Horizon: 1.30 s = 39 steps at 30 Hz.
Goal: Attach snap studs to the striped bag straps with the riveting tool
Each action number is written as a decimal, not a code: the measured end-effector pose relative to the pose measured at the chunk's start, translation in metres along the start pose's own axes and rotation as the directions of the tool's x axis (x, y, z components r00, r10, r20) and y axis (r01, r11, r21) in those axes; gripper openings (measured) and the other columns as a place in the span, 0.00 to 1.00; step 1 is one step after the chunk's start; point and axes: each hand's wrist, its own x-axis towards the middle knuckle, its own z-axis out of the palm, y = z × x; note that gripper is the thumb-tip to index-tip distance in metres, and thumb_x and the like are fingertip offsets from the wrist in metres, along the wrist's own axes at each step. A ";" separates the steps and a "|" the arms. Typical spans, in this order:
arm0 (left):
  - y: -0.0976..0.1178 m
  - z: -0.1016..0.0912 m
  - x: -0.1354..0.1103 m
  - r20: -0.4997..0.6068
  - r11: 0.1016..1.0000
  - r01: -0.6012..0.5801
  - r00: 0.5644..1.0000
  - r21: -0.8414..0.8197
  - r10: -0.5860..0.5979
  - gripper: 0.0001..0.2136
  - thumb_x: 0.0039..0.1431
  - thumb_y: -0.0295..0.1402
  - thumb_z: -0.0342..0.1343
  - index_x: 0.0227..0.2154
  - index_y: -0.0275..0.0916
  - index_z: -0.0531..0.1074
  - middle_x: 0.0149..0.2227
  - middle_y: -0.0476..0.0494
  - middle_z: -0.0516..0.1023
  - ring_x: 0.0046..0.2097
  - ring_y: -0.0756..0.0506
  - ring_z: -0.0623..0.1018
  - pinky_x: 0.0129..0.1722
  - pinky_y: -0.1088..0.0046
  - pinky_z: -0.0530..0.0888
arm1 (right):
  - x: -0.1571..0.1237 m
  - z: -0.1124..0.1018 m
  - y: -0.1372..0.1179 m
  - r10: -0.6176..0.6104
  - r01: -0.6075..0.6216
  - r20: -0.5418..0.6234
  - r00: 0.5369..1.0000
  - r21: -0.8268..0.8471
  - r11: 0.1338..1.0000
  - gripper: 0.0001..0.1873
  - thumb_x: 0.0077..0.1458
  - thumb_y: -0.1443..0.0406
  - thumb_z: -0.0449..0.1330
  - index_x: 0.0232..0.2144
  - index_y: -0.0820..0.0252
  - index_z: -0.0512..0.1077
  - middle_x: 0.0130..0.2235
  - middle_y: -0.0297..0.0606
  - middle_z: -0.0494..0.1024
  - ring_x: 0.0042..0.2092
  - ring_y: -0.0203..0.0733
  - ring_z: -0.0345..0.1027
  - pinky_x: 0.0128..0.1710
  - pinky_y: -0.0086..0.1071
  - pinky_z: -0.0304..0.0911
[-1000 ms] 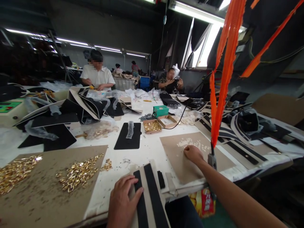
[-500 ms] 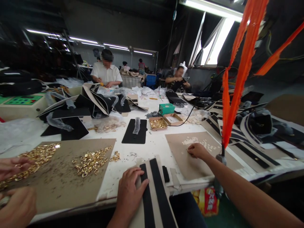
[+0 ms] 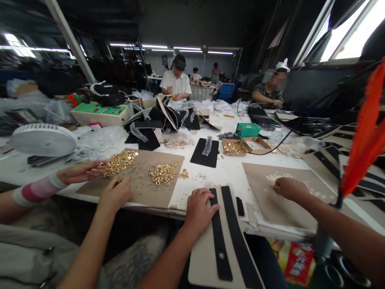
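Note:
A beige panel point(image 3: 204, 261) with two long black strips lies over the table's front edge and hangs toward me. My left hand point(image 3: 200, 210) holds its upper left part, with fingers and thumb on the left black strip point(image 3: 221, 255). A round spot shows low on that strip. Over a brown board, my right hand point(image 3: 290, 188) is closed, its fingertips down beside a scatter of small whitish pieces point(image 3: 278, 176). Whatever those fingers pinch, if anything, is hidden. A small black block point(image 3: 240, 206) sits just right of the panel.
At left a co-worker's hands point(image 3: 116, 192) are by piles of gold-coloured hardware point(image 3: 164, 173) on another board. A black flap piece point(image 3: 205, 152), a tray of gold bits point(image 3: 234, 147) and a green box point(image 3: 247, 129) stand ahead. Orange ribbon point(image 3: 365, 136) hangs at right.
The view has turned left, so things appear farther right and more of the co-worker's arms shows. My left hand stays on the panel; my right hand stays by the whitish pieces.

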 end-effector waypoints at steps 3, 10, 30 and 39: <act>-0.001 0.001 0.000 -0.004 1.000 -0.002 1.000 -0.007 0.002 0.14 0.50 0.30 0.72 0.39 0.44 0.77 0.50 0.46 0.79 0.55 0.40 0.74 0.56 0.58 0.69 | -0.013 -0.008 -0.017 -0.030 0.029 0.019 0.999 0.067 0.997 0.11 0.56 0.63 0.60 0.26 0.61 0.79 0.36 0.53 0.82 0.39 0.58 0.77 0.35 0.39 0.64; 0.002 0.000 0.002 0.006 1.000 0.015 1.000 0.006 -0.015 0.14 0.51 0.31 0.72 0.40 0.44 0.76 0.51 0.48 0.79 0.55 0.39 0.74 0.55 0.57 0.69 | -0.082 -0.011 -0.139 -0.485 0.300 0.120 0.866 0.651 0.697 0.15 0.62 0.54 0.56 0.36 0.56 0.78 0.31 0.34 0.80 0.32 0.40 0.73 0.34 0.30 0.64; 0.001 0.000 0.002 0.033 0.999 0.038 0.999 -0.002 -0.038 0.15 0.51 0.34 0.71 0.41 0.45 0.76 0.51 0.45 0.78 0.56 0.37 0.73 0.55 0.56 0.69 | -0.069 0.022 -0.210 -0.507 0.190 0.384 0.772 0.621 0.760 0.04 0.48 0.66 0.60 0.25 0.59 0.76 0.18 0.30 0.73 0.22 0.35 0.64 0.22 0.27 0.55; 0.003 0.000 0.003 0.017 1.000 0.019 1.000 0.022 -0.019 0.16 0.50 0.32 0.72 0.41 0.44 0.76 0.50 0.47 0.78 0.55 0.39 0.73 0.56 0.58 0.69 | -0.083 0.023 -0.207 -0.467 0.231 0.193 0.863 0.672 0.704 0.06 0.50 0.65 0.62 0.30 0.59 0.78 0.25 0.33 0.78 0.29 0.39 0.70 0.31 0.30 0.62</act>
